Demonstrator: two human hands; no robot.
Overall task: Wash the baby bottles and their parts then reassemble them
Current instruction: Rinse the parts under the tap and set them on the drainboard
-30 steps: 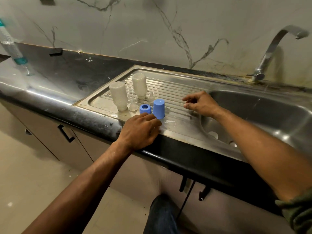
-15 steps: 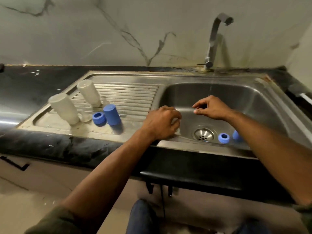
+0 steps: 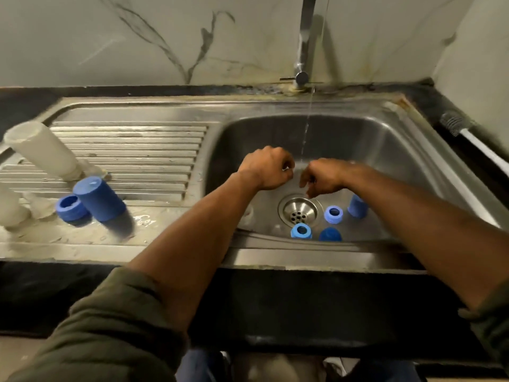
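Both hands are held over the sink basin (image 3: 385, 150) at the centre of the frame, under a thin stream of water (image 3: 305, 133) falling from the tap (image 3: 304, 45) at upper centre. The left hand (image 3: 268, 168) is seen with its fingers curled under; something small and pale appears to be pinched at its fingertips, but what it is, and whether it is truly held, cannot be told. The right hand (image 3: 323, 176) is seen with fingers bent downward and loosely spread, close to the left; nothing is visibly held in it.

Unwashed parts are noted on the basin floor, below and to the right of the hands, around the drain (image 3: 300, 212): one blue ring (image 3: 333, 214) right of the drain, a second blue ring (image 3: 301, 231) at the lower edge of the drain, a blue cap (image 3: 330, 234) just beside that ring, and a further blue cap (image 3: 357, 206) standing upright, partly hidden under the right forearm.

On the drainboard (image 3: 132, 144) at left, a pale bottle (image 3: 44, 150) is stood inverted, with a tall blue cap (image 3: 99, 199) and a blue ring (image 3: 70, 208) just beside it at lower left. A second pale bottle (image 3: 11, 210) is cut off by the left edge.

It is judged that rinsing is in hand and that roughly half the parts remain. The next part is most likely to be taken from the basin floor: these pieces lie directly beneath the right hand and toward the lower right of it, so that hand is the nearer. A downward reach is called for, with the upright cap's long axis standing vertical.
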